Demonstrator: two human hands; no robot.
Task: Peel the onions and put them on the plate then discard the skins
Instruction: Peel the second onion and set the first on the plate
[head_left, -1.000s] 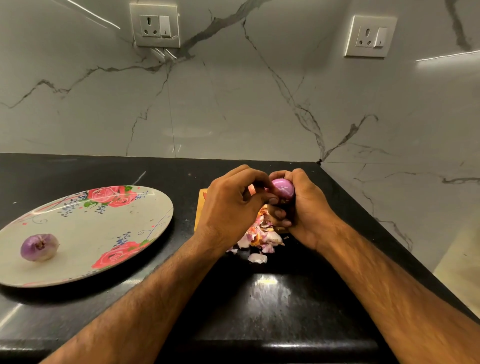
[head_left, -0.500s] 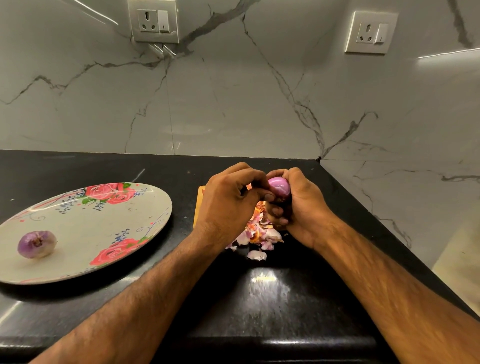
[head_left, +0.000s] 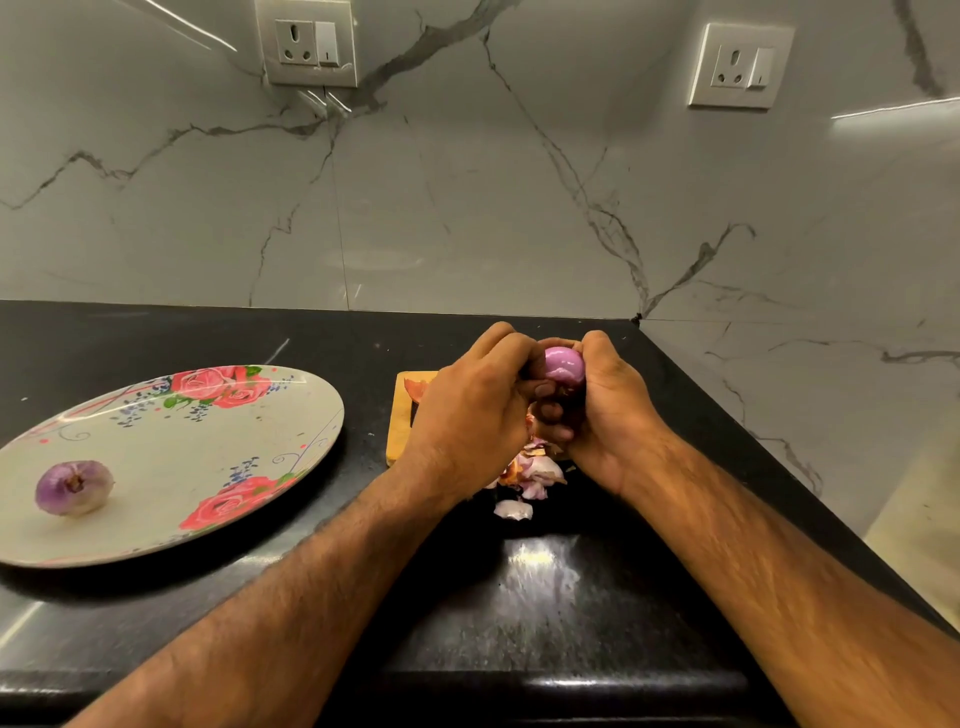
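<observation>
Onion (head_left: 563, 365), pink: gripped by curled fingers (head_left: 549, 411) of left hand (head_left: 475, 413) and right hand (head_left: 610, 410).
Skins (head_left: 530, 475): heaped just below fingers, on tabletop (head_left: 545, 634).
Plate (head_left: 208, 457): well left of fingers, carrying second onion (head_left: 74, 488).

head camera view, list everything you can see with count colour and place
plate: 1, off-white with pink roses, left on the counter
onion on plate: 1, purple, near the plate's left edge
held onion: 1, glossy pink-purple, between both hands
onion skins: a loose pile, pink, white and orange, on the counter under the hands
cutting board: 1, yellow wood, mostly hidden behind the left hand
counter: 1, black
wall sockets: 2, white, upper left and upper right of the marble wall
left hand: fingers curled onto the held onion
right hand: grips the held onion
</observation>
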